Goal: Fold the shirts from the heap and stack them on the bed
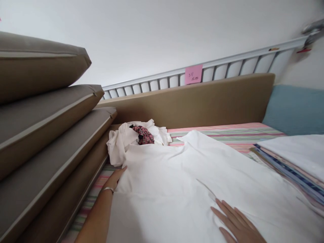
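A large white shirt-like garment lies spread over the striped bed sheet, with a few soft creases and a narrow slit-like line near its middle. At its left edge my left hand, wearing a bracelet, is closed on the fabric, its fingertips partly hidden. My right hand rests palm down on the garment at the lower right, fingers spread apart. Just beyond the left hand sits a crumpled heap of white clothes with a dark pink patterned cloth on it.
Thick brown cushions are stacked along the left. On the right is a pile of folded clothes. A brown padded board leans against a white radiator bearing a pink note. The striped sheet shows behind the garment.
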Available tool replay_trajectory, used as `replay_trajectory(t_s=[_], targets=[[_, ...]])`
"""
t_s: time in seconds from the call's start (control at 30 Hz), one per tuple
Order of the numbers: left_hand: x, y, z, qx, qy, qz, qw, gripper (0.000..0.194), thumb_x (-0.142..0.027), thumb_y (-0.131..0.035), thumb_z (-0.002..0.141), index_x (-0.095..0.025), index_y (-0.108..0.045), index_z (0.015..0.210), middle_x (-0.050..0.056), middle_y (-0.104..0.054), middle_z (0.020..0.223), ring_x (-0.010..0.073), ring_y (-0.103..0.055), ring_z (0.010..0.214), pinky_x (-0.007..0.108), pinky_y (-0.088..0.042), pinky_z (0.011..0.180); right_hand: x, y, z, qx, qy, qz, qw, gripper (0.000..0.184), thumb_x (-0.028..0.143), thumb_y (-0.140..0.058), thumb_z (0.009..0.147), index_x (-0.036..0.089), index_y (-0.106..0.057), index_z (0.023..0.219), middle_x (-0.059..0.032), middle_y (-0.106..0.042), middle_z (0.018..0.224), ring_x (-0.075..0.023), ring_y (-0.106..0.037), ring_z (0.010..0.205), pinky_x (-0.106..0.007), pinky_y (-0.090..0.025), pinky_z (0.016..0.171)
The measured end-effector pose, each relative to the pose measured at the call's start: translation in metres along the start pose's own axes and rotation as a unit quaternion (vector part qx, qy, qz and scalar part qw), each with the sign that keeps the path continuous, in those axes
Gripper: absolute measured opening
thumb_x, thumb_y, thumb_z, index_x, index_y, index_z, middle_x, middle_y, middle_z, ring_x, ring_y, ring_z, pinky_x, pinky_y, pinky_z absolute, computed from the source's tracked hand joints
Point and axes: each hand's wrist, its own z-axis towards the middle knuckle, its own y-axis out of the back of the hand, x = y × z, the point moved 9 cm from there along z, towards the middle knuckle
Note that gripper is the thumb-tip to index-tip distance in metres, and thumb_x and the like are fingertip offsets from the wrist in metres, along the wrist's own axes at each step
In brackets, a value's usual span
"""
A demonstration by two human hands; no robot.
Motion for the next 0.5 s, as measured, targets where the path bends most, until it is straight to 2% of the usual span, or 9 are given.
replay_trajectory(t_s=[0.1,0.2,0.37,0.5], targets=[[-0.003,-0.024,0.006,0.102,0.027,-0.107,0.989,0.039,-0.047,-0.055,0.077,-0.015,-0.065,0.095,0.01,-0.071,0.08,0.0232,-0.067,0.074,0.036,-0.054,0.068,0.0,0.001,0.0,0.004,0.002,0.005,1.0,0.054,0.046,-0.049,0.084,0.035,-0.039,0.136,0.0025,-0.041,0.14,-0.0238,-0.048,0.12,-0.038,-0.04,0.095],[-0.008,-0.033,0.009,0.151,0.039,-0.177,0.972,0.05,-0.048,-0.064,0.069,-0.015,-0.059,0.106,0.01,-0.071,0.084,0.025,-0.067,0.078,0.04,-0.054,0.072,0.0,0.001,0.0,0.012,-0.001,0.004,1.0,0.054,0.046,-0.049,0.084,0.035,-0.038,0.136,0.0021,-0.041,0.14,-0.0239,-0.049,0.12,-0.037,-0.042,0.095],[-0.006,-0.036,0.013,0.181,0.048,-0.203,0.961,0.059,-0.042,-0.072,0.059,-0.013,-0.056,0.108,0.011,-0.071,0.082,0.0277,-0.068,0.077,0.042,-0.055,0.072,-0.001,-0.001,0.0,0.03,-0.006,0.005,1.0,0.055,0.045,-0.049,0.085,0.035,-0.036,0.137,0.0021,-0.038,0.141,-0.0244,-0.047,0.122,-0.038,-0.042,0.096],[-0.007,-0.017,0.024,0.17,0.027,-0.17,0.97,0.062,-0.037,-0.077,0.053,-0.014,-0.057,0.107,0.01,-0.071,0.088,0.0266,-0.067,0.081,0.04,-0.055,0.074,-0.002,-0.003,-0.001,0.046,-0.007,0.009,0.999,0.056,0.044,-0.048,0.085,0.034,-0.035,0.138,0.0017,-0.038,0.142,-0.0244,-0.046,0.123,-0.038,-0.041,0.096]])
